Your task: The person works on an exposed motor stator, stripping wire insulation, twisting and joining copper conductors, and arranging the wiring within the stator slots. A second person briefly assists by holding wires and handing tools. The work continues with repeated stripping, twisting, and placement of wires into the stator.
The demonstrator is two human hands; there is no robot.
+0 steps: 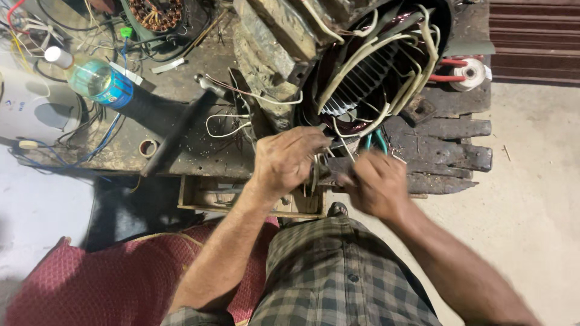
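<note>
A: Working right at the mouth of the motor stator (374, 72), both hands. Left hand (287, 160) sits just below the stator opening, fingers curled and pinching a bundle of sleeved lead wires (315, 172)

B: Right hand?

A: Right hand (377, 184) just beside the left, also below the stator, fingers closed on something with teal handles (374, 142), probably pliers or cutters. It's blurred, can't tell exactly what the tips grip

B: Where do the leads go?

A: Up from the left hand into the stator, looping over the copper winding (353, 124)

B: Risks?

A: My call: tool tip is close to the winding, a slip could nick the enamel or the cream sleeving (374, 54). Pulling hard could tear a lead loose. Also a water bottle (96, 81) lies left of the stator among loose wires, a spill risk
</note>
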